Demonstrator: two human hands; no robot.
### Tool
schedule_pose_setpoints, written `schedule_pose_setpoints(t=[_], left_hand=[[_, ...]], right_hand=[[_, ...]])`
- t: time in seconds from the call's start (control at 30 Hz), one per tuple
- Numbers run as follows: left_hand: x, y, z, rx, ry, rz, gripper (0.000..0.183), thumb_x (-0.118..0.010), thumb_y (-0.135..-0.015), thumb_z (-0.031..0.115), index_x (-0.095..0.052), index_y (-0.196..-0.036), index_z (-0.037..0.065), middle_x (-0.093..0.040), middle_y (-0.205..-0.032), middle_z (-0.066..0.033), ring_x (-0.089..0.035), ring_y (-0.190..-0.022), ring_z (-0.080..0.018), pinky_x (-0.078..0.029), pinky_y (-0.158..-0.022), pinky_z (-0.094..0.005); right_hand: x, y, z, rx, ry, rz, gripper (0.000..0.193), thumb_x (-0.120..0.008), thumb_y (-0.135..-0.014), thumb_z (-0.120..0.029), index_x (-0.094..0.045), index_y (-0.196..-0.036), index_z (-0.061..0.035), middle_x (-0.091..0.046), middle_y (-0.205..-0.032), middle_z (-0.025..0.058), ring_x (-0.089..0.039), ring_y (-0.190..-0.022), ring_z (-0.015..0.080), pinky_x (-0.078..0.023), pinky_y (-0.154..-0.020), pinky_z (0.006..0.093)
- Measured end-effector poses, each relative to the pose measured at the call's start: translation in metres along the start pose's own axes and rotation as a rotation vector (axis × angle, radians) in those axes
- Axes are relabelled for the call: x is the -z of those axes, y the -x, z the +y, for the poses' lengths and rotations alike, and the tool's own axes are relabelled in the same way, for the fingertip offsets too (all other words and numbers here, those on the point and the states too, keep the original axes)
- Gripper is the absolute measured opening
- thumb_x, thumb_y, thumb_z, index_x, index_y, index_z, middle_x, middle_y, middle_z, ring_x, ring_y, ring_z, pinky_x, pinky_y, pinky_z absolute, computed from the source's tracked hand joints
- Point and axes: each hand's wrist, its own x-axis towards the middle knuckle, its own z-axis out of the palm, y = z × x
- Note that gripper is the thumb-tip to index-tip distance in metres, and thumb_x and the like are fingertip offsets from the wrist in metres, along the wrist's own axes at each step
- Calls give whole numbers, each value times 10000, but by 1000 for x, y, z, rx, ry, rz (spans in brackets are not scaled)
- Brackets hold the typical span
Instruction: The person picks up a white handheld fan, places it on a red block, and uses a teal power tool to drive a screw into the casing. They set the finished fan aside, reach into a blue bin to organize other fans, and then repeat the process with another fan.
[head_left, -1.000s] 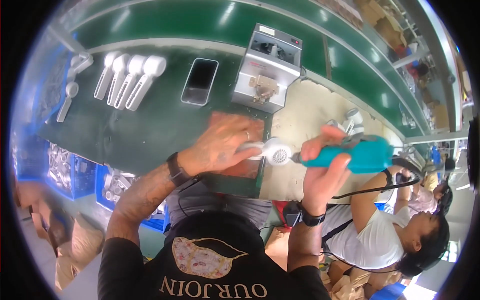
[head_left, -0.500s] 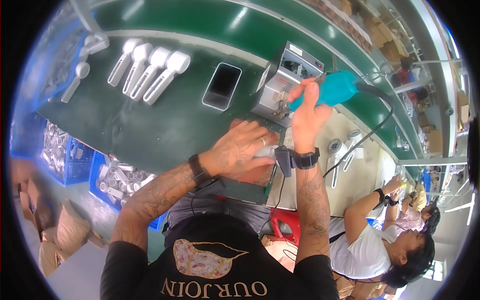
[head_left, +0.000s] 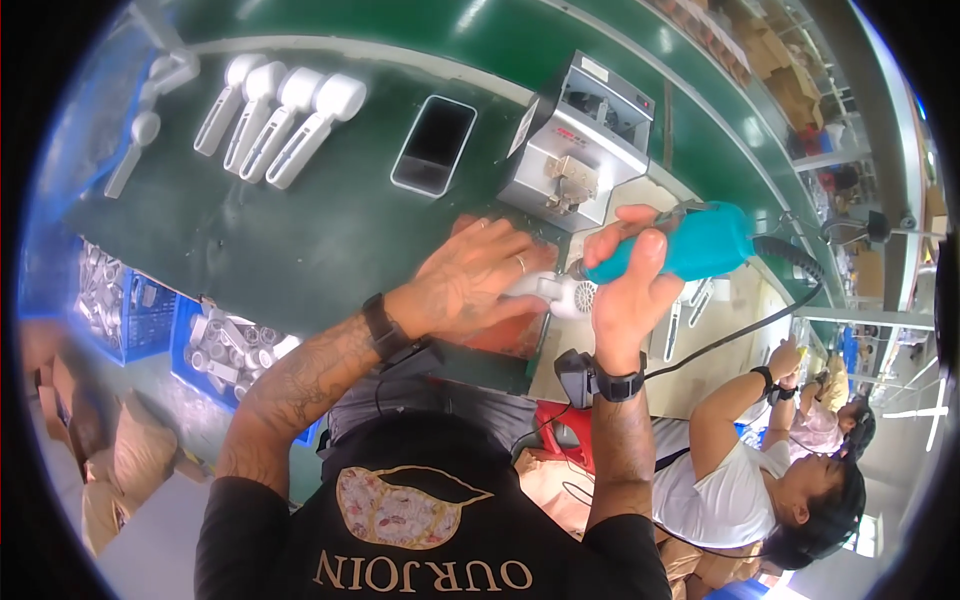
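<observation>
My right hand [head_left: 640,295] is closed round a teal electric screwdriver [head_left: 695,245], its cable trailing off to the right. The screwdriver's tip is at the round, slotted head of a white handheld fan [head_left: 573,298]; whether they touch I cannot tell. My left hand [head_left: 475,275] presses that fan down on a reddish-brown mat [head_left: 505,338], covering much of its handle. Just beyond both hands stands a grey metal screw feeder [head_left: 575,150] with a brass-coloured outlet.
Several white fans [head_left: 285,125] lie in a row at the far left, near a phone [head_left: 435,145]. More white parts lie right of my right hand. Blue crates [head_left: 185,345] of parts stand at the left. A co-worker in a white shirt [head_left: 720,500] sits at the right.
My right hand has brought the screwdriver from the feeder's outlet down toward me, to the fan's head. My left hand stays on the fan, whose head now shows. The view has shifted slightly.
</observation>
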Motion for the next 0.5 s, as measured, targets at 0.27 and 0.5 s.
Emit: schedule_pose_setpoints(t=[0.27, 0.5], left_hand=[[-2, 0, 0, 30, -2, 47, 413, -768, -845, 404, -674, -1120, 110, -643, -1104, -60, -602, -1016, -277, -489, -907, -413], [-2, 1, 3, 17, -52, 18, 445, -743, -861, 417, -664, -1160, 97, -627, -1155, -69, -581, -1076, -278, -473, -954, -404]], right_hand=[[-1, 7, 6, 10, -29, -32, 478, -551, -1040, -433, -549, -1113, 40, -547, -725, 75, -546, -634, 191, -453, -593, 332], [0, 13, 23, 20, -56, -55, 418, -546, -1043, -422, -508, -988, -9, -535, -729, 80, -522, -639, 190, -460, -628, 347]])
